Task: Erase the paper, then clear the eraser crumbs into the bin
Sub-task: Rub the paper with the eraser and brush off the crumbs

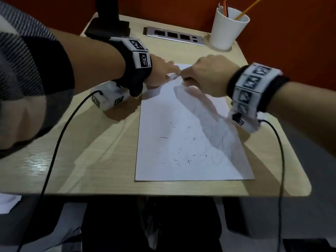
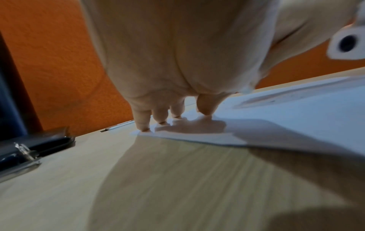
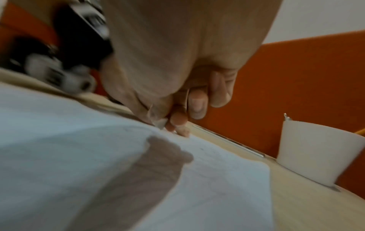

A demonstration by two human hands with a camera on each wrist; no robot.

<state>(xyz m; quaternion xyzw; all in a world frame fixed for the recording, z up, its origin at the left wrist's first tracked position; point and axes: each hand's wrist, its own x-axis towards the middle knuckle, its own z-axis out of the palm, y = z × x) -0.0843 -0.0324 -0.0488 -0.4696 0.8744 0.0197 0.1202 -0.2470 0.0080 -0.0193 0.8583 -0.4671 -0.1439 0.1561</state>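
A white sheet of paper (image 1: 181, 128) lies on the wooden desk (image 1: 81, 151), with dark eraser crumbs (image 1: 183, 157) scattered over its near half. My left hand (image 1: 161, 70) presses straight fingertips (image 2: 143, 125) on the sheet's far left corner (image 2: 177, 131). My right hand (image 1: 205, 73) is curled over the far edge, pinching a small white eraser (image 3: 159, 121) against the paper (image 3: 98, 140). The two hands nearly touch in the head view. No bin is in view.
A white cup (image 1: 228, 28) with pencils stands at the desk's back right corner, also in the right wrist view as a cup (image 3: 316, 150). A silver socket strip (image 1: 174, 36) runs along the back edge, and a black stand base (image 1: 107, 27) sits back left. Cables hang from both wrists.
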